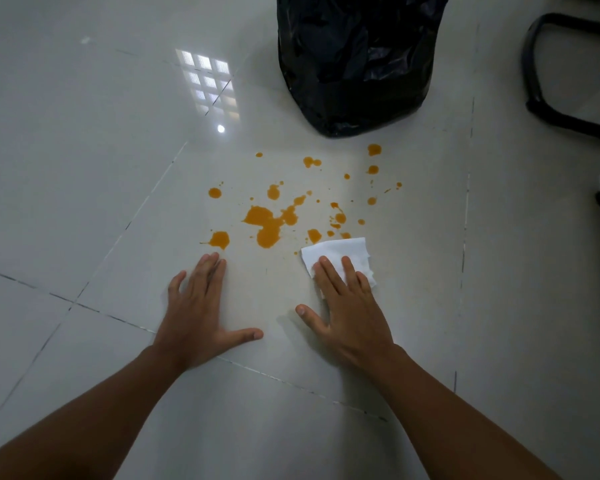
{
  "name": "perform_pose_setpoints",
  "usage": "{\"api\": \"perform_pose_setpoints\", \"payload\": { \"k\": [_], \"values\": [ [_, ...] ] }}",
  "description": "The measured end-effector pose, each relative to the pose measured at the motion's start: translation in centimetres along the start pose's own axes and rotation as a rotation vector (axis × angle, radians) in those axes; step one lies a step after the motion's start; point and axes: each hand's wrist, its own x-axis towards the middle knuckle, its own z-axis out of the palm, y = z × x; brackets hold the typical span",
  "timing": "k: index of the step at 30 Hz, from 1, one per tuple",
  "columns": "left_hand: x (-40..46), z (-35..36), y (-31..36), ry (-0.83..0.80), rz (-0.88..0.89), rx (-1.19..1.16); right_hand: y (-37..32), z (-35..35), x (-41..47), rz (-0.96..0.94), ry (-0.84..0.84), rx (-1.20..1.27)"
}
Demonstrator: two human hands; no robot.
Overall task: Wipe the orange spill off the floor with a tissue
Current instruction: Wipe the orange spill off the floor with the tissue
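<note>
Your right hand (352,318) lies flat on the floor (84,202), its fingers (329,275) straight and slightly spread, pressing down on the near part of a white tissue (340,252); the thumb points left and rests on bare tile. The tissue lies at the near right edge of the orange spill (265,223), its far edge touching or just beside a couple of small drops, and it shows no orange that you can see. The spill is a scatter of blots and drops on one pale tile, with the largest blot near its middle. Your left hand (201,311) is planted flat on the floor to the left, fingers straight and close together, thumb spread out to the right, its fingertips just short of a smaller blot. A black bag (355,64) stands on the floor beyond the spill. A black frame (534,81) sits at the far right.
</note>
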Motion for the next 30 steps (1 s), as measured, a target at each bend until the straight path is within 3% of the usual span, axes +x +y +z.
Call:
{"api": "perform_pose_setpoints", "payload": {
  "k": [15,23,30],
  "values": [
    [0.1,0.2,-0.1,-0.002,-0.008,0.018,-0.1,0.3,2.2,-0.001,0.054,-0.004],
    [0.2,0.0,-0.2,-0.008,-0.015,0.013,-0.3,0.5,-0.4,-0.097,0.047,0.026],
    [0.1,0.0,-0.2,-0.011,-0.009,0.004,-0.2,0.7,-3.1,-0.062,0.032,-0.002]
  ]
}}
